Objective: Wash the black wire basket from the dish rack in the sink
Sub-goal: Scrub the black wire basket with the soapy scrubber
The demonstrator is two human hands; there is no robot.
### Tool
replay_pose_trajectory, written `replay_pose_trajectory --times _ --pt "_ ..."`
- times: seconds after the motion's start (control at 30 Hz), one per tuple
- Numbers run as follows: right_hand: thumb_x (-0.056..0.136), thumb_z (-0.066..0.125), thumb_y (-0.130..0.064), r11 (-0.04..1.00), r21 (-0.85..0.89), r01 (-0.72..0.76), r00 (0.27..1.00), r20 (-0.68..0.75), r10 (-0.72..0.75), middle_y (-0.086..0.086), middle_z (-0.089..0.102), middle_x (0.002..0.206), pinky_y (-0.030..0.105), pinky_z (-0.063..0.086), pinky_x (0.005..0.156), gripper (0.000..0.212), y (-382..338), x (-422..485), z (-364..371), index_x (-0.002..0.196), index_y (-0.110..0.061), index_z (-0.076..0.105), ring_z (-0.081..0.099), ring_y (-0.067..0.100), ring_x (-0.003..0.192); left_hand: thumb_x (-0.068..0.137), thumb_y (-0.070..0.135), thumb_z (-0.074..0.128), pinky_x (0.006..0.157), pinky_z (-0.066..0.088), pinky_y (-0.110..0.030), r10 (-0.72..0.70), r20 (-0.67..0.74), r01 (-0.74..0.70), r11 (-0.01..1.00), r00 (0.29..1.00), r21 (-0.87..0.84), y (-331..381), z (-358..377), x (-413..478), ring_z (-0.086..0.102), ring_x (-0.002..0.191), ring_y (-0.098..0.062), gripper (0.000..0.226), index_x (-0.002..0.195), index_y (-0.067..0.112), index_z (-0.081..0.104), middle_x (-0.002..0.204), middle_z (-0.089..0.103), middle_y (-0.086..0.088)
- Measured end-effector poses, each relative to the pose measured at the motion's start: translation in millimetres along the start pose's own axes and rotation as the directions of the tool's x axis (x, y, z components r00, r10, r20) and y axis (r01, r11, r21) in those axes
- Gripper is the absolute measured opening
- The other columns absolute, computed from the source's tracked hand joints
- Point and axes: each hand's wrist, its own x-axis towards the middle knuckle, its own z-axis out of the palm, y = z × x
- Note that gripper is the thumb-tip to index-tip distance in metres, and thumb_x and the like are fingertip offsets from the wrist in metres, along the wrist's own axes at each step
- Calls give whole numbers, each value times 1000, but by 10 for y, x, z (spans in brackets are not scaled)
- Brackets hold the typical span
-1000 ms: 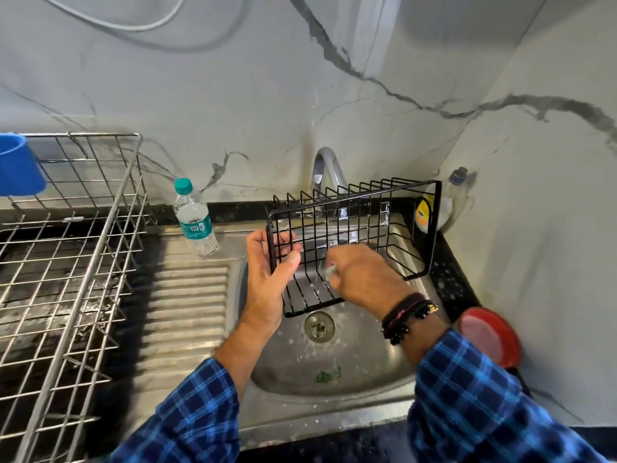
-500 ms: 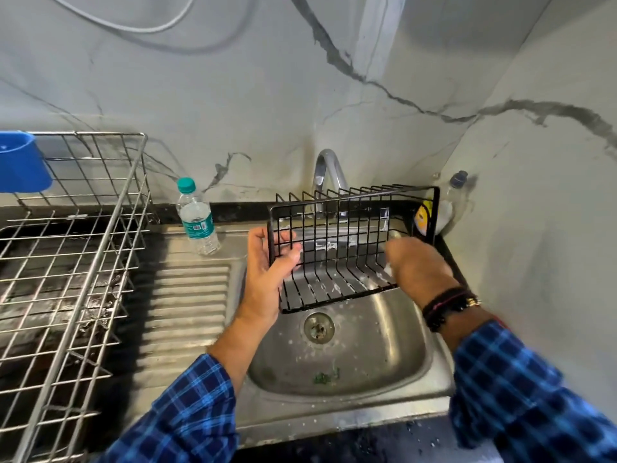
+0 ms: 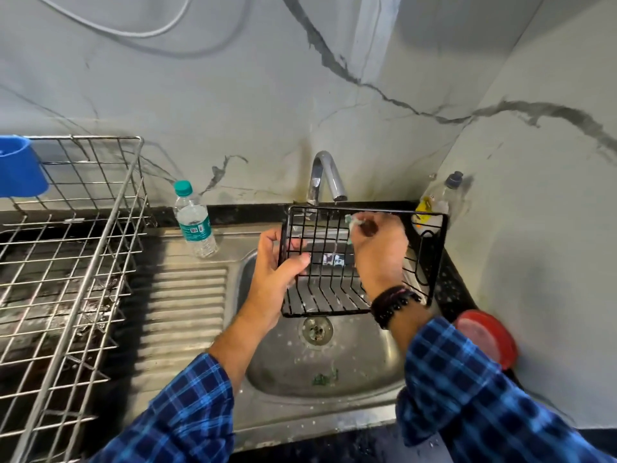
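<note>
The black wire basket (image 3: 430,262) is held tilted over the steel sink (image 3: 334,372), below the tap (image 3: 322,177). My left hand (image 3: 278,279) grips the basket's left end, thumb on the front wires. Inside the basket, my right hand (image 3: 379,252) holds a small pale scrubber (image 3: 350,222) against the top of the back wall. The steel dish rack (image 3: 66,255) stands at the left on the counter.
A small water bottle (image 3: 193,222) with a green cap stands on the ribbed drainboard (image 3: 187,315). A soap bottle (image 3: 440,198) sits in the back right corner. A red round container (image 3: 487,335) lies right of the sink. A blue holder (image 3: 20,168) hangs on the rack.
My right hand has moved with the scrubber from the basket's right end to the top of the back wall. The basket has tipped more upright. The left hand keeps its grip.
</note>
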Motion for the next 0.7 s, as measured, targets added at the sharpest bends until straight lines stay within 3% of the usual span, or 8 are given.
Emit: replay_pose_trajectory --times 0.03,0.13,0.2,0.3,0.43,0.53,0.6,0.7 --pt "89 73 -14 985 121 -124 992 -24 128 -2 70 98 16 54 73 9 -28 -2 68 97 -18 71 66 10 85 68 27 73 85 48 -53 -26 6 26 1000 1000 1 -11 44 -14 60 100 -31 44 107 37 56 107 66 -4" --pt "86 77 -14 775 474 -418 893 57 447 1 72 92 18 51 62 15 -125 -45 237 98 -14 69 65 13 78 70 24 71 83 45 -45 -107 31 107 994 994 5 -92 156 -61 59 101 -25 50 112 43 52 110 69 2" --pt "88 74 -6 627 611 -483 849 151 506 4 71 87 19 51 60 11 -201 -104 289 93 -12 67 66 15 75 75 18 67 84 47 -44 -136 35 135 991 990 19 -139 198 -84 61 102 -21 55 122 37 47 111 69 5" --pt "92 67 -2 269 723 -636 718 428 549 6 74 90 23 54 64 10 -333 -213 271 96 -11 65 73 14 79 76 17 62 87 54 -45 -189 43 188 982 981 21 -152 242 -123 68 95 -11 69 136 40 36 116 68 5" --pt "93 65 1 115 740 -663 665 512 543 3 71 87 26 59 69 13 -235 -223 180 94 -12 64 72 11 78 70 22 67 92 51 -40 -211 64 206 976 975 66 -143 223 -142 62 119 -23 85 141 55 32 133 61 -9" --pt "95 61 1 151 717 -681 661 513 547 10 69 107 19 60 73 19 -65 -187 37 114 -3 64 71 17 95 73 21 68 92 50 -38 -188 62 180 977 980 112 -190 227 -172 56 127 -26 84 141 58 35 145 53 -5" --pt "100 55 -7 406 621 -671 718 405 566 14 67 115 8 52 75 20 84 -113 -107 118 0 61 68 22 99 80 15 63 86 51 -36 -194 30 190 977 981 93 -201 230 -204 61 114 -18 77 140 58 39 131 63 4" --pt "105 42 -22 667 511 -543 825 175 537 9 61 95 32 50 81 20 240 127 -352 111 -8 55 61 29 88 73 21 62 84 49 -40 -264 -25 264 964 964 -17 -174 158 -202 61 105 -18 71 128 64 47 122 66 -2"
